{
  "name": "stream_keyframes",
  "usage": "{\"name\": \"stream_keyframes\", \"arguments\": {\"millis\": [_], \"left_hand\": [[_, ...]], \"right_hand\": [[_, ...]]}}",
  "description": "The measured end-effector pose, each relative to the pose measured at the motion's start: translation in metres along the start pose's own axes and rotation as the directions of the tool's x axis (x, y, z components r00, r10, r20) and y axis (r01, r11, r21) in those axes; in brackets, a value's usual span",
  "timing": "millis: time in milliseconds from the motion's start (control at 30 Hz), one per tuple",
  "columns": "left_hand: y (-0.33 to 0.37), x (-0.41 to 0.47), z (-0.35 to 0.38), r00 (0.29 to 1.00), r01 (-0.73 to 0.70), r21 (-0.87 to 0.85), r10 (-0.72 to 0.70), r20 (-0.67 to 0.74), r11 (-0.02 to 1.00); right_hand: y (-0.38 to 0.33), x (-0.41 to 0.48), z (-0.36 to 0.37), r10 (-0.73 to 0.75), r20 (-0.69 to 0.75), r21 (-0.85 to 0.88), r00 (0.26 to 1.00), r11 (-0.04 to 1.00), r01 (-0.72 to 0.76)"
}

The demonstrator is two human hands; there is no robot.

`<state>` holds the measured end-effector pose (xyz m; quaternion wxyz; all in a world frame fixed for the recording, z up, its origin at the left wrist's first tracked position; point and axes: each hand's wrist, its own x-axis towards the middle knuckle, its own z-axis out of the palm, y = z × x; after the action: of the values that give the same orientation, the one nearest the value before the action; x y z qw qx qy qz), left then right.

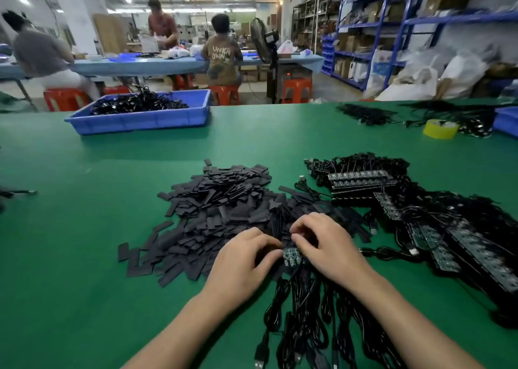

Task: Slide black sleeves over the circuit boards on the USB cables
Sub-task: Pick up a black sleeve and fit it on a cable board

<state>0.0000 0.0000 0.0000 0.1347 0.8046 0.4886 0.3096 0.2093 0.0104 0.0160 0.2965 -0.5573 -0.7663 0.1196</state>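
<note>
A heap of flat black sleeves (pixel 218 209) lies in the middle of the green table (pixel 84 228). At its near edge my left hand (pixel 241 262) and my right hand (pixel 328 245) meet over a small circuit board (pixel 291 256). The left hand's fingertips pinch the board's left edge. Curled right fingers hold a black sleeve at the board's far end; the sleeve is mostly hidden. Black USB cables (pixel 305 321) run from the board toward me. Further boards with cables (pixel 437 228) are stacked to the right.
A blue bin (pixel 140 122) of black cables stands at the back left. A yellow tape roll (pixel 440 129) and more cable bundles (pixel 367 113) lie at the back right. People sit at a blue table beyond, with shelving on the right.
</note>
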Motion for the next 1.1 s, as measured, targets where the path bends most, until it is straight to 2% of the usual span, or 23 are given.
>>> {"name": "stream_keyframes", "arguments": {"millis": [100,267,433,533,633,700,767,900,1033,1100], "left_hand": [[-0.002,0.001,0.001,1.000,-0.022,0.073,0.021,0.005,0.997],[-0.003,0.003,0.003,0.999,0.003,0.128,-0.008,0.035,0.992],[-0.004,0.005,0.007,0.996,-0.060,0.169,0.047,0.082,0.984],[-0.005,0.006,0.005,0.998,-0.058,0.076,0.055,0.040,0.995],[-0.007,0.009,0.003,0.999,-0.027,-0.107,0.022,-0.044,0.994],[-0.006,0.010,0.002,0.995,0.040,-0.338,-0.068,-0.072,0.940],[-0.007,0.011,0.001,0.987,0.105,-0.523,-0.153,-0.050,0.846],[-0.015,0.016,0.003,0.972,0.180,-0.635,-0.236,-0.004,0.751],[-0.017,0.015,0.004,0.974,0.194,-0.664,-0.223,0.042,0.722],[-0.016,0.014,0.002,0.977,0.175,-0.657,-0.210,0.025,0.733]], "right_hand": [[0.004,0.000,-0.008,-0.038,0.007,-0.077,0.999,0.996,0.039],[0.012,-0.003,-0.016,-0.037,0.170,-0.271,0.985,0.959,0.083],[0.013,-0.001,-0.019,-0.039,0.209,-0.320,0.977,0.941,0.106],[0.009,0.005,-0.021,-0.023,0.208,-0.285,0.978,0.955,0.083],[0.003,0.013,-0.025,-0.002,0.195,-0.158,0.981,0.987,0.033],[-0.004,0.019,-0.025,0.006,0.157,-0.040,0.988,0.999,0.000],[-0.010,0.024,-0.020,0.005,0.119,0.047,0.993,0.999,-0.011],[-0.012,0.022,-0.004,0.040,0.052,0.172,0.998,0.984,-0.049],[-0.014,0.019,0.000,-0.045,-0.017,0.003,0.999,0.999,0.045],[-0.017,0.020,0.000,-0.083,-0.003,0.030,0.997,0.996,0.083]]}}
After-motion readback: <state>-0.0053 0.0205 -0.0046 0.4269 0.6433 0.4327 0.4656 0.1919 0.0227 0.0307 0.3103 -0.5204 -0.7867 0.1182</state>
